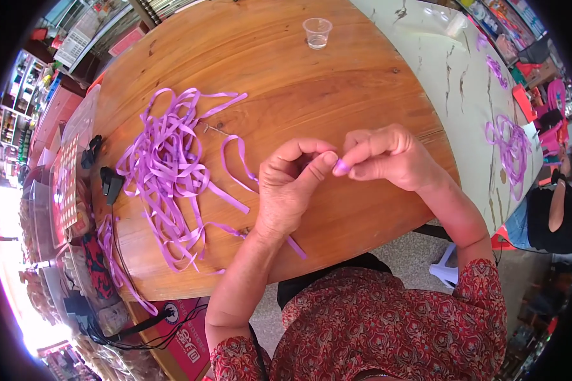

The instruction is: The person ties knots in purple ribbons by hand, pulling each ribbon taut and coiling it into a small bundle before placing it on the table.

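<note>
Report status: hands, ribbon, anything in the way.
Left hand and right hand together, pinching purple ribbon piece. Ribbon pile on table, left of hands. Plastic cup far off, nothing blocking.

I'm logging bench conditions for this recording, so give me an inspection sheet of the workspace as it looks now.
Surface: round wooden table, bare wood showing.
Job's things: folded purple ribbon piece pinched between both hands; loose purple ribbon pile to the left.
Clutter: clear plastic cup at far edge; black clips at left rim.
Grippers: left hand and right hand both closed on the piece.
Cables: black cables below the table's near-left edge.
Surroundings: marbled table with more purple ribbon; shop shelves.
</note>
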A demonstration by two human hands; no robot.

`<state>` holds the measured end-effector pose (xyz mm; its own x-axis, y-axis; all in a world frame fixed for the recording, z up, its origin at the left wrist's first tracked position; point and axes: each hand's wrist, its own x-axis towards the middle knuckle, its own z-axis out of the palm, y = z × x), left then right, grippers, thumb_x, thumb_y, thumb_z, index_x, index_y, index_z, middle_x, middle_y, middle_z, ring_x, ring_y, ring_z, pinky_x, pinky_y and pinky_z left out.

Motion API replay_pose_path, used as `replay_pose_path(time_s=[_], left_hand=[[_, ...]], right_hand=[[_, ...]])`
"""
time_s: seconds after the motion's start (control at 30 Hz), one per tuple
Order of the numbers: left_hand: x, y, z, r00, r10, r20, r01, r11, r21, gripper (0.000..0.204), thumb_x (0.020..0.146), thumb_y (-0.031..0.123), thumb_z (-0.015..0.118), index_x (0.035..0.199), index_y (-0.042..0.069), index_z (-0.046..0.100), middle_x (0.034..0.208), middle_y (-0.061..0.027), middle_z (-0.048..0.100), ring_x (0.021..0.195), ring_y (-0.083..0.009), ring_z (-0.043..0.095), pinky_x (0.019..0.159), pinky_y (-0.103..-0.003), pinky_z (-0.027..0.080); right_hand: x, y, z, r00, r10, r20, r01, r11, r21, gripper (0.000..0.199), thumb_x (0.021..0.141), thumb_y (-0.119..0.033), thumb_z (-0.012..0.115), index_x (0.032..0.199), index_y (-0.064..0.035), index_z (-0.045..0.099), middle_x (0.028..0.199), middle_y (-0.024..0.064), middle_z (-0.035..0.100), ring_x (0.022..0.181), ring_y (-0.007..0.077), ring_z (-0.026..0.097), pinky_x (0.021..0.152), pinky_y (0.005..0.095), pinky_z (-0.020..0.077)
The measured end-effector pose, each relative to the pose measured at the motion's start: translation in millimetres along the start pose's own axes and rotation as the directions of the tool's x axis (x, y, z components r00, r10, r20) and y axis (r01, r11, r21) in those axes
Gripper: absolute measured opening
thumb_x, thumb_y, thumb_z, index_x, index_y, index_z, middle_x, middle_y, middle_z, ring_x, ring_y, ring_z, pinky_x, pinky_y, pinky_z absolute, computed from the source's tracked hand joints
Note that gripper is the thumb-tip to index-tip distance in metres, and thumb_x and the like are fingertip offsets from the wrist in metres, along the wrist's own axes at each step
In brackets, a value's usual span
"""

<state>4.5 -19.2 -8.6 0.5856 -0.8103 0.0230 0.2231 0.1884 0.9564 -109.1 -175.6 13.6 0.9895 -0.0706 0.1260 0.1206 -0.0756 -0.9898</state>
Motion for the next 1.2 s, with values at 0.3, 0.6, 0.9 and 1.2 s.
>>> replay_pose_path(time_s=[0.3,0.6,0.9,1.2], left_hand=[[0.2,-5.7,-0.9,0.995,0.07,-0.074,-0.089,0.947,-0.308,0.01,0.087,0.001,0.062,0.096,0.004,0.061,0.088,0.0023,0.062,0.081,-0.0045,0.055,0.074,-0.019,0.045],[-0.2,-3.9,2.2,0.978,0.101,-0.184,-0.127,0.982,-0.137,0.011,0.086,-0.001,0.062,0.096,0.002,0.063,0.088,0.0018,0.061,0.081,-0.0034,0.054,0.072,-0.018,0.044],[0.6,-8.0,6.1,0.987,0.045,-0.156,-0.086,0.959,-0.27,0.012,0.085,-0.001,0.063,0.097,0.001,0.064,0.092,0.0012,0.062,0.082,-0.0052,0.055,0.074,-0.018,0.045],[2.6,-12.9,-1.6,0.968,0.186,-0.169,-0.174,0.981,0.086,0.005,0.084,-0.001,0.065,0.088,0.002,0.064,0.079,0.0046,0.056,0.07,-0.002,0.046,0.064,-0.016,0.038]], right_hand=[[8.7,13.4,11.7,0.992,0.103,-0.077,-0.022,0.726,0.688,0.026,0.085,-0.004,0.06,0.11,-0.0019,0.065,0.09,0.0016,0.061,0.087,0.0119,0.052,0.073,0.0282,0.0394],[19.9,6.0,22.3,0.95,-0.123,-0.288,0.111,0.992,-0.059,0.027,0.081,0.005,0.061,0.106,-0.0021,0.067,0.084,0.0,0.059,0.077,0.0114,0.052,0.067,0.0253,0.0414],[27.2,11.3,21.6,0.775,-0.627,-0.073,0.324,0.494,-0.807,0.033,0.068,0.01,0.067,0.097,-0.0041,0.069,0.074,0.0046,0.058,0.065,0.018,0.052,0.055,0.028,0.0425],[22.4,6.2,28.1,0.843,-0.496,-0.209,0.232,0.685,-0.69,0.024,0.07,0.01,0.067,0.09,-0.0025,0.063,0.075,0.0051,0.059,0.067,0.0164,0.056,0.058,0.027,0.0463]])
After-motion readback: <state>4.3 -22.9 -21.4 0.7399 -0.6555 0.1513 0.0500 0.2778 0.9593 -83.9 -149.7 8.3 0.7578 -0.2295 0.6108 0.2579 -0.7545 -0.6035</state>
